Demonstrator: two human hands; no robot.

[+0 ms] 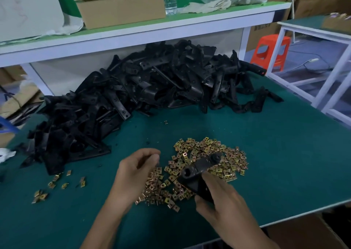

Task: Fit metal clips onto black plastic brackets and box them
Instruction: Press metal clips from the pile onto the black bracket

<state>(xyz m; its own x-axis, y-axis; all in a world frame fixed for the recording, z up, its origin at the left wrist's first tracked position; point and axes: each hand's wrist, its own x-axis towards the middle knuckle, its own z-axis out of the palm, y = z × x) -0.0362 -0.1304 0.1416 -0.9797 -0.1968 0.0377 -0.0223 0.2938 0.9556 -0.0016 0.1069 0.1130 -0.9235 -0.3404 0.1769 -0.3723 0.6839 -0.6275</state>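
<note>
The right hand (224,205) is gripping one black bracket (201,170) by its lower part, with the fingers curled around it, and is holding it just above the heap of clips (199,153) on the tabletop (275,153). The long axis of the bracket is running from the palm away and to the right, so its free end is pointing over the heap, while the end with the round hole is facing the left hand (134,172). This hand is hanging left of the bracket, near to it but apart, over the left edge of the heap. Its fingers (154,156) are curled toward the thumb as for a pinch, but I cannot tell if a clip is between them; it is too blurred. So, in my judgement, the left hand is the one that is bringing the clip, and it needs to travel right toward the holed end. Behind, the big pile of brackets (133,96) is lying against the back of the tabletop. A box (119,7) is standing on the shelf (190,20) with its flaps half closed, so its content is hidden. A brown carton (296,233) is showing below the near edge, content also not visible.
</note>
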